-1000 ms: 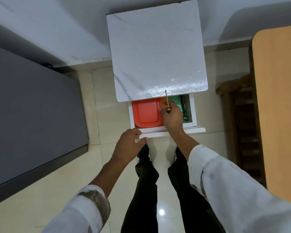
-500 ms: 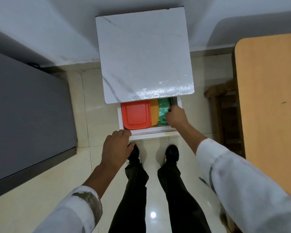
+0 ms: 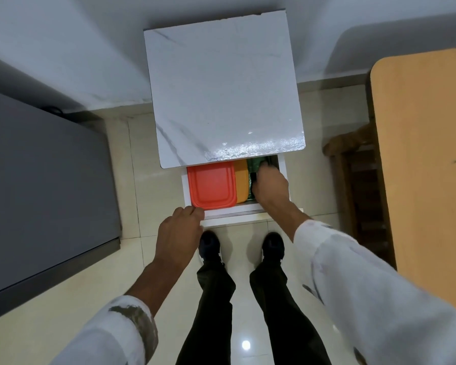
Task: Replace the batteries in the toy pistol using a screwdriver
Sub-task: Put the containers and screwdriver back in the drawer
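Note:
Below the white marble cabinet top [image 3: 221,96], a white drawer [image 3: 248,216] stands pulled out. My left hand [image 3: 178,230] holds the drawer's front lip at its left end, fingers curled on the edge. My right hand [image 3: 270,187] reaches down into the drawer's right end, over a green bag [image 3: 254,164]. Its fingertips are hidden, so I cannot tell what it holds. No screwdriver and no toy pistol show in the head view.
In the drawer lie a red-lidded box [image 3: 212,187] and an orange box [image 3: 241,184]. A grey cabinet [image 3: 42,180] is at the left, a wooden table [image 3: 427,167] and a wooden chair [image 3: 358,185] at the right. My feet stand on pale floor tiles.
My right hand held a yellow-handled screwdriver above the drawer a second ago; it has sunk into the drawer's right end and the screwdriver is out of sight. My left hand stays on the drawer front.

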